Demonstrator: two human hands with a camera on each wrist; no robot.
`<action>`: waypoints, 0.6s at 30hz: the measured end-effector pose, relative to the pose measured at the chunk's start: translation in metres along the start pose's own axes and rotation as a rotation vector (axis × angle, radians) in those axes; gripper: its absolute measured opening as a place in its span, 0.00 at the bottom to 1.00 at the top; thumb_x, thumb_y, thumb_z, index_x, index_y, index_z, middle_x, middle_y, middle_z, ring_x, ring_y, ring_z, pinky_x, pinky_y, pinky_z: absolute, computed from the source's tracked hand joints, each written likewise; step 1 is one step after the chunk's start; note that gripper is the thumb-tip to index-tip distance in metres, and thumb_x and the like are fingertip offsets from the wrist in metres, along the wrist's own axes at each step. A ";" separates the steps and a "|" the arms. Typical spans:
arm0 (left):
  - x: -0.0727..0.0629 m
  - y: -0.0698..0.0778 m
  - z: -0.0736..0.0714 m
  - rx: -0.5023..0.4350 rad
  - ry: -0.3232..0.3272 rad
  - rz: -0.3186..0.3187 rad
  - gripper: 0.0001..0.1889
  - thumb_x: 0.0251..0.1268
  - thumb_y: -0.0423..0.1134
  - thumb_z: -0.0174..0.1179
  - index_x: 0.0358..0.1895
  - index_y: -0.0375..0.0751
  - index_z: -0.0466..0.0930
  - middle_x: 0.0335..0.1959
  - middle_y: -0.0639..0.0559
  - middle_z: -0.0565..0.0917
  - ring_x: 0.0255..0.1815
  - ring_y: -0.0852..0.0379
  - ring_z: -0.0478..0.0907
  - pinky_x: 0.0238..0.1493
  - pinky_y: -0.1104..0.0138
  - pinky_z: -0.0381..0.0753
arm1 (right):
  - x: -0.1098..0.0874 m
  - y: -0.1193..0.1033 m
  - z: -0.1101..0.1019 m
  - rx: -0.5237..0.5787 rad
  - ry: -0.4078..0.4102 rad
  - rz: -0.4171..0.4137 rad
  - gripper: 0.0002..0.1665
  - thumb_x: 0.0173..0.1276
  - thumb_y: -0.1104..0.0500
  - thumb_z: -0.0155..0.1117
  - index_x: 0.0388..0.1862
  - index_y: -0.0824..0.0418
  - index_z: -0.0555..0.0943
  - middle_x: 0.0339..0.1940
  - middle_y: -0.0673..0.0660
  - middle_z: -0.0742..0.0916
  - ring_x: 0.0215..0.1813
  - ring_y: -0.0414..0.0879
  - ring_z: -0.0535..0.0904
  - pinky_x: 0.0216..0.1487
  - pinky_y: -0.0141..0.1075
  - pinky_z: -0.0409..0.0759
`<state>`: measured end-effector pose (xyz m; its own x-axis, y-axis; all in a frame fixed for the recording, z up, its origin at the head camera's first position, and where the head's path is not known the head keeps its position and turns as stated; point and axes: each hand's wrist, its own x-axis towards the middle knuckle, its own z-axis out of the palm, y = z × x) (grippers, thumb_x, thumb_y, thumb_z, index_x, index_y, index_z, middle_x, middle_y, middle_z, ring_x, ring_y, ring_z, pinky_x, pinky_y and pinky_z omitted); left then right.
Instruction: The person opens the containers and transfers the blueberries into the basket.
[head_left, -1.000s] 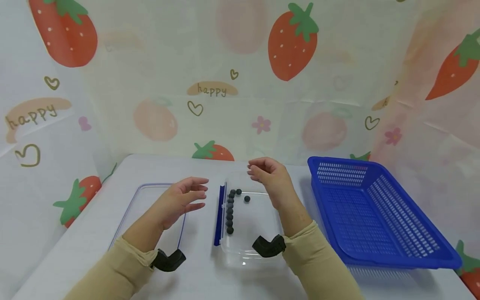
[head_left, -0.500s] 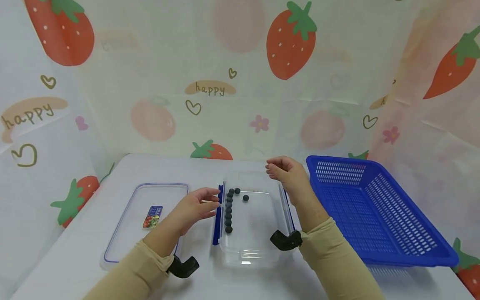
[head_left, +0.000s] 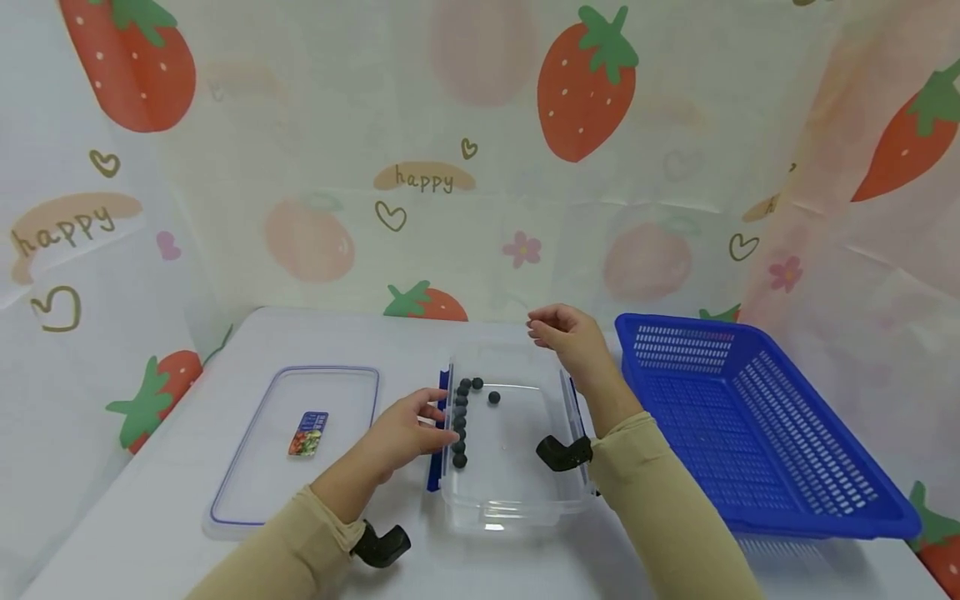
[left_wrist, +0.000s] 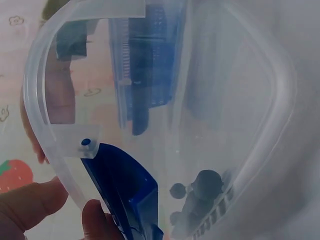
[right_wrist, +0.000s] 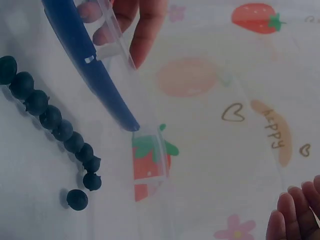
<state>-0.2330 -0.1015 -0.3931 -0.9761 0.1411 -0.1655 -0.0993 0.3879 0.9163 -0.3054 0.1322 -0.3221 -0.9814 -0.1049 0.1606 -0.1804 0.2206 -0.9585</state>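
Note:
A clear plastic box (head_left: 517, 471) with blue side latches stands mid-table. Blueberries (head_left: 460, 423) line its left wall, and a single blueberry (head_left: 494, 398) lies apart. My left hand (head_left: 401, 433) is at the left rim, its thumb over the edge and its fingers loosely bent beside the blue latch (left_wrist: 125, 187). Through the wall, the left fingers (right_wrist: 150, 30) appear spread around rim and latch. Above the box's back right corner hovers my right hand (head_left: 573, 342), fingers relaxed and close together, nothing visible between them; its fingertips (right_wrist: 295, 210) show in the right wrist view.
A clear lid (head_left: 255, 467) with a blue seal and a printed label (head_left: 308, 434) lies to the left. Right of the box stands a blue plastic basket (head_left: 750, 417). A strawberry-patterned sheet (head_left: 480, 225) hangs behind the table.
My left hand has moved right and down from above the lid to the box's left rim, uncovering the label. My right hand has shifted right. The blueberries stay in place.

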 end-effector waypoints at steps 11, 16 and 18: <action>0.000 -0.002 0.000 -0.093 -0.029 -0.038 0.36 0.52 0.36 0.66 0.66 0.47 0.62 0.45 0.45 0.73 0.39 0.55 0.78 0.43 0.63 0.81 | 0.033 0.010 0.020 0.000 -0.045 0.036 0.13 0.64 0.65 0.59 0.47 0.66 0.77 0.46 0.60 0.81 0.47 0.49 0.77 0.51 0.38 0.77; 0.000 -0.002 0.001 -0.098 -0.034 -0.041 0.36 0.52 0.36 0.66 0.66 0.48 0.62 0.45 0.45 0.73 0.39 0.55 0.78 0.43 0.63 0.81 | 0.042 0.015 0.027 0.002 -0.069 0.062 0.13 0.63 0.65 0.59 0.47 0.65 0.77 0.46 0.59 0.80 0.47 0.50 0.77 0.52 0.38 0.76; 0.001 -0.002 0.002 -0.099 -0.036 -0.042 0.36 0.52 0.36 0.66 0.66 0.48 0.62 0.45 0.45 0.73 0.39 0.55 0.78 0.43 0.63 0.81 | 0.045 0.018 0.029 0.013 -0.103 0.070 0.13 0.63 0.66 0.60 0.47 0.65 0.77 0.46 0.60 0.80 0.47 0.50 0.76 0.53 0.39 0.76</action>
<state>-0.2331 -0.1005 -0.3953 -0.9633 0.1598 -0.2159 -0.1604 0.3022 0.9396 -0.3505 0.1030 -0.3388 -0.9795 -0.1894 0.0689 -0.1104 0.2181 -0.9697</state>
